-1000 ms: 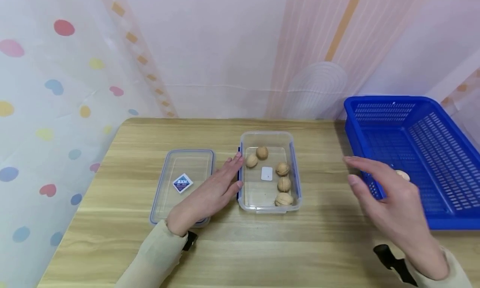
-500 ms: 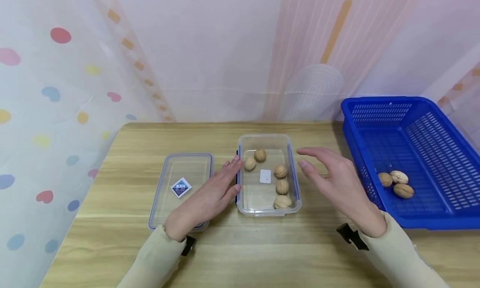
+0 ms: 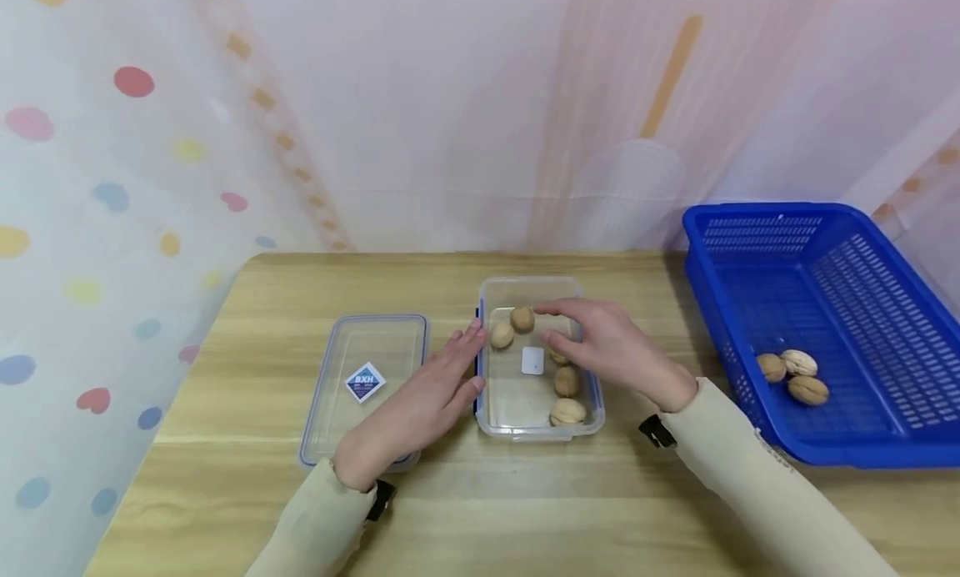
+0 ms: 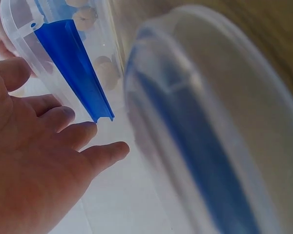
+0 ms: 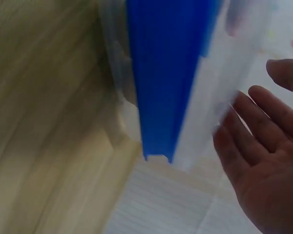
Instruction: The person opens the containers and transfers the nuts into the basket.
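Observation:
A clear plastic container (image 3: 510, 402) with blue side clips stands uncovered on the table, and several walnuts (image 3: 567, 411) lie in it. My left hand (image 3: 422, 403) rests with straight fingertips against its left wall; in the left wrist view a blue clip (image 4: 78, 73) hangs right by those fingers. My right hand (image 3: 611, 343) reaches over the right wall, thumb and fingers apart and holding nothing. Its fingertips are close to a walnut (image 3: 522, 318) near the back, and the hand partly hides another walnut (image 3: 558, 357) below it.
The container's lid (image 3: 330, 410), with a blue diamond label, lies on the table to the left, partly under my left forearm. At the right stands a blue perforated basket (image 3: 712, 310) with three walnuts (image 3: 808, 390) inside. A patterned curtain (image 3: 435, 127) hangs behind the table (image 3: 495, 510).
My right hand has moved left from the blue basket to over the container, uncovering the basket's walnuts. My left hand has stayed at the container's wall.

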